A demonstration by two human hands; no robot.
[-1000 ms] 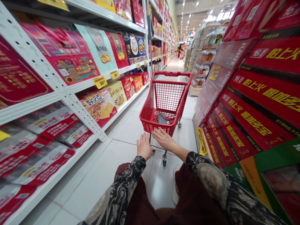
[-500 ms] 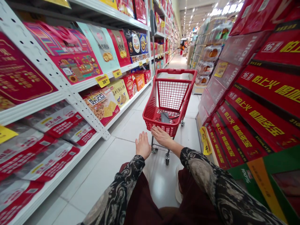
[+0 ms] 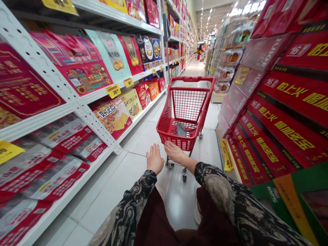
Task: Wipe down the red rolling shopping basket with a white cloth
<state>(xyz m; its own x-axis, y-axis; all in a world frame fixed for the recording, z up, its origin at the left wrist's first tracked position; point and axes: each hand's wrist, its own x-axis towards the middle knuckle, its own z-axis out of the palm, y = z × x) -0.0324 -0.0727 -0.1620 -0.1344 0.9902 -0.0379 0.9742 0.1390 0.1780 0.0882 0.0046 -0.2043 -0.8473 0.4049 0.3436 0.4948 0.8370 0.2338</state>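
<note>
Shopping cart, red plastic (image 3: 192,79), standing on a tiled floor (image 3: 107,191) directly ahead, with a small blurred grey item (image 3: 181,130) in its basket. Left hand (image 3: 154,159) open, fingers spread, just beside the cart, touching nothing. Right hand (image 3: 174,152) open, fingertips at the basket's near wall, not gripping. White steel shelving (image 3: 77,109) with boxed goods at left; stacked red juice cases (image 3: 282,136) at right.

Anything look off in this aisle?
The grey item in the red shopping cart's basket looks blurred, almost pixelated, so it can't be identified. Nothing else stands out.
</note>
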